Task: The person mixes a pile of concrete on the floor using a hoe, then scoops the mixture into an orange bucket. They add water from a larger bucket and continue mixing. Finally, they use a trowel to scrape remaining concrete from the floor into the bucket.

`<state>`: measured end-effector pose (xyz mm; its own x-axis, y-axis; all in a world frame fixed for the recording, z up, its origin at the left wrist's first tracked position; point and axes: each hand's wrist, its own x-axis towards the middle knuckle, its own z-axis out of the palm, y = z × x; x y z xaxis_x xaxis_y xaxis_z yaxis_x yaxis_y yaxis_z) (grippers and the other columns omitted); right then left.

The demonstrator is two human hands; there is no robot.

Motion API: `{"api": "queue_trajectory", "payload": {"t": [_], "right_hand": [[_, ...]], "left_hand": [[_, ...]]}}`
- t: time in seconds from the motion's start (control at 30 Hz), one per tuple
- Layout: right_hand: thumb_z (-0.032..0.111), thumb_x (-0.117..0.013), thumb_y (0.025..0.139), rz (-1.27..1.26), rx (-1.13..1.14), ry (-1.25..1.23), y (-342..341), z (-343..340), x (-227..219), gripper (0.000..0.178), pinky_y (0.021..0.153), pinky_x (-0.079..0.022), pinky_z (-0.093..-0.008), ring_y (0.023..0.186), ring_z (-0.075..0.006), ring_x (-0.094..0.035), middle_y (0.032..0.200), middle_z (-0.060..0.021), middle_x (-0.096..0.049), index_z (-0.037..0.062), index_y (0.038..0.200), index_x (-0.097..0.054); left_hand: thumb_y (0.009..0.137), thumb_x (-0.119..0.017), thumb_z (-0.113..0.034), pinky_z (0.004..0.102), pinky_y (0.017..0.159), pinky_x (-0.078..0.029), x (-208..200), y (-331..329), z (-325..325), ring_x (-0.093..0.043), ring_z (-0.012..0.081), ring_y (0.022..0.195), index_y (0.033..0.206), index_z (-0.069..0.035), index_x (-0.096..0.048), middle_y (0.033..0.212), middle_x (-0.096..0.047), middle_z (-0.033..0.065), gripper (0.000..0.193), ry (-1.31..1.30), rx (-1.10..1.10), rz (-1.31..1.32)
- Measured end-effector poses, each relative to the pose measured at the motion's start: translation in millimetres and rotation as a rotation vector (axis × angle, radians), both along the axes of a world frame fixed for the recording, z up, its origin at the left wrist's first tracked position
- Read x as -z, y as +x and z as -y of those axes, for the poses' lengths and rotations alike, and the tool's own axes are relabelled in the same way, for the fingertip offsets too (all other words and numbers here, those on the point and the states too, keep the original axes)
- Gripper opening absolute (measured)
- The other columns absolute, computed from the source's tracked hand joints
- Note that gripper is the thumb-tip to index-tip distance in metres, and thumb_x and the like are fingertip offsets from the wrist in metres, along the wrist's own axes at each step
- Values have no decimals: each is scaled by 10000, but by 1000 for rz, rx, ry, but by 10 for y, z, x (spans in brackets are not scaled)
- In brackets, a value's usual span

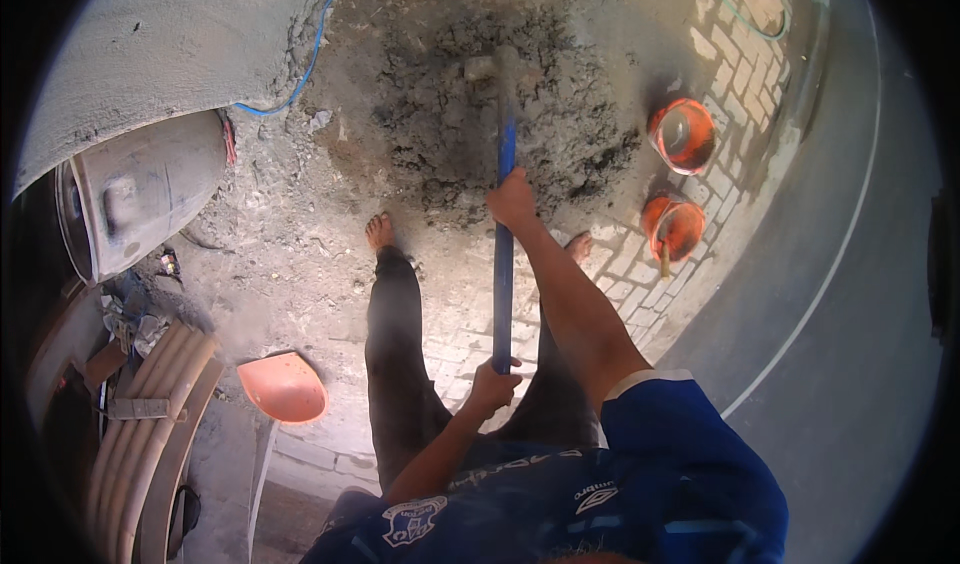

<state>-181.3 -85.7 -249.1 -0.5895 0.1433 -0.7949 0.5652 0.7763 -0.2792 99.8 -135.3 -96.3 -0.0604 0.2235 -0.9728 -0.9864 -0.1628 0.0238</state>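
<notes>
Both my hands are closed round the long blue handle of a hoe (504, 294), which runs straight away from my body. Farther up it is my right hand (512, 199); my left hand (492, 388) grips the near end, close to my waist. The far end of the handle and the hoe's head are caked in grey and rest in a spread heap of wet mortar (430, 134). How much of the blade is buried I cannot tell. My bare feet stand apart on the near side of the heap.
Two orange buckets (690, 136) stand right of the heap, the nearer with a stick in it. A road (800, 294) runs along the right. To the left are a grey drum (160, 199), a blue hose (312, 69), an orange scoop-shaped pan (284, 388) and stacked curved lengths (150, 414).
</notes>
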Motion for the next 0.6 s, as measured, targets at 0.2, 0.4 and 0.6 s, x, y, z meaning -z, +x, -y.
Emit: {"api": "queue_trajectory", "payload": {"t": [0.2,0.4,0.6], "right_hand": [[76,-632,794,-194,41,-90,353,-108,-525,466,571,-545,-427,660,-335,-687,804,-240,-626,-86,1141,-366],[90,-617,845,-421,81,-165,-1496,169,-738,452,566,-562,-393,655,-314,-691,836,-241,-650,-103,1179,-381],[143,-658,877,-27,-27,-47,-974,156,391,632,864,-556,-422,1080,-394,-642,1171,-299,-612,-81,1368,-330]], "left_hand": [[763,-674,-100,343,723,-516,-92,544,127,-651,223,723,1052,-57,-677,783,-670,106,292,-236,248,-282],[790,-642,-56,345,583,-505,871,-1003,37,-624,195,592,1080,-56,-647,702,-632,93,290,-358,132,-649],[774,-652,55,289,345,-331,734,-670,-49,-459,111,384,1010,-2,-586,557,-487,17,251,-29,-116,-191]]}}
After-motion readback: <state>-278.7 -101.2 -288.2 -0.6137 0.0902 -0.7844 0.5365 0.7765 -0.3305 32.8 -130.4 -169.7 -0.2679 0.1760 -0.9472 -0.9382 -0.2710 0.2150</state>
